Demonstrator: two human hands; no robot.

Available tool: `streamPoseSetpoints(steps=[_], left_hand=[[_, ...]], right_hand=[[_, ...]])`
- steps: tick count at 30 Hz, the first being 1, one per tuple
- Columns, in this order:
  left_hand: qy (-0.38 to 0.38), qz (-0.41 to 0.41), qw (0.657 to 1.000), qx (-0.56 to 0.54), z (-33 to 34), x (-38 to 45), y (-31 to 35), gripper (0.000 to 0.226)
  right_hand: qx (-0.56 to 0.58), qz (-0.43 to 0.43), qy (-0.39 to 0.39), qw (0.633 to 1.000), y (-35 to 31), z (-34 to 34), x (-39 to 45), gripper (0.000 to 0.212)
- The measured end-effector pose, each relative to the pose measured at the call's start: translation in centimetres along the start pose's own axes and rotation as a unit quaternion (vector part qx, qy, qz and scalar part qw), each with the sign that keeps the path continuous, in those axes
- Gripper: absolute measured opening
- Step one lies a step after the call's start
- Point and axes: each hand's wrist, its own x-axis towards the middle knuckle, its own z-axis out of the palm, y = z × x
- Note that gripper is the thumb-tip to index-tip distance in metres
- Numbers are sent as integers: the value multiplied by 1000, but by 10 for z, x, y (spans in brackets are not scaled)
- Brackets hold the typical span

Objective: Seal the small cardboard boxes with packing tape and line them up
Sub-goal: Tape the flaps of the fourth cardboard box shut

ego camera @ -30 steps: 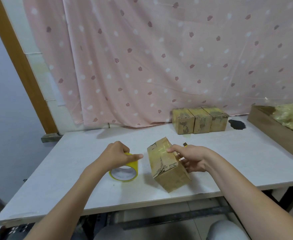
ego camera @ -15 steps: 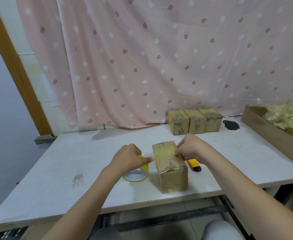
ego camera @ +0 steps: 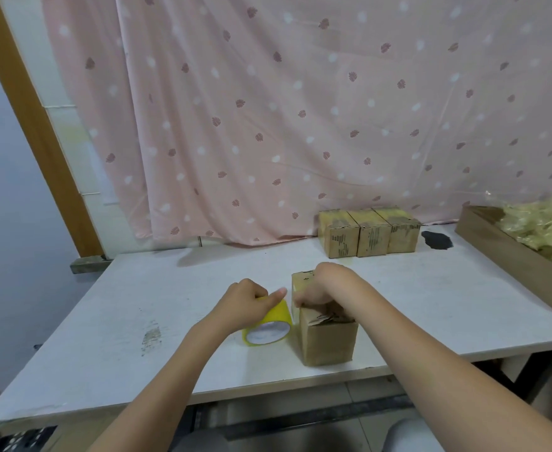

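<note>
Centrally, both hands (ego camera: 325, 288) work the box (ego camera: 328, 337) near the table (ego camera: 138, 321) edge.

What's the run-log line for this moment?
left hand: grips tape roll | right hand: on box top | lined up: three boxes

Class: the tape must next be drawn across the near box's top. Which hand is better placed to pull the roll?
Left hand: it grips the tape roll, while the right hand rests on the near box.
</note>
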Motion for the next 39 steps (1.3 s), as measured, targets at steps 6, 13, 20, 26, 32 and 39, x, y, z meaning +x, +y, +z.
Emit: streamPoseSetpoints(steps=[6,13,20,26,32,39], left_hand=[[-15,21,994,-103,-24,-15,-11,64],[12,-15,999,-37,-39,-14,-13,71],[-9,-50,999,-12,-39,-14,-11,74],[-25,-17,997,-67,-38,-14,-10,69],[-12,-16,999,-38,-28,-11,-12,72],[-2,-46,998,53,-29,-1,-8,77]], right_hand=[[173,-31,-48,983,19,-7,-13,27],[335,-45,-25,941,37,-1,-7,50],[413,-54,-34,909,44,9,6,64],[499,-45,-68,863,63,18,10,74],[538,-55,-50,840,68,23,12,110],[540,-53,-58,838,69,25,14,103]])
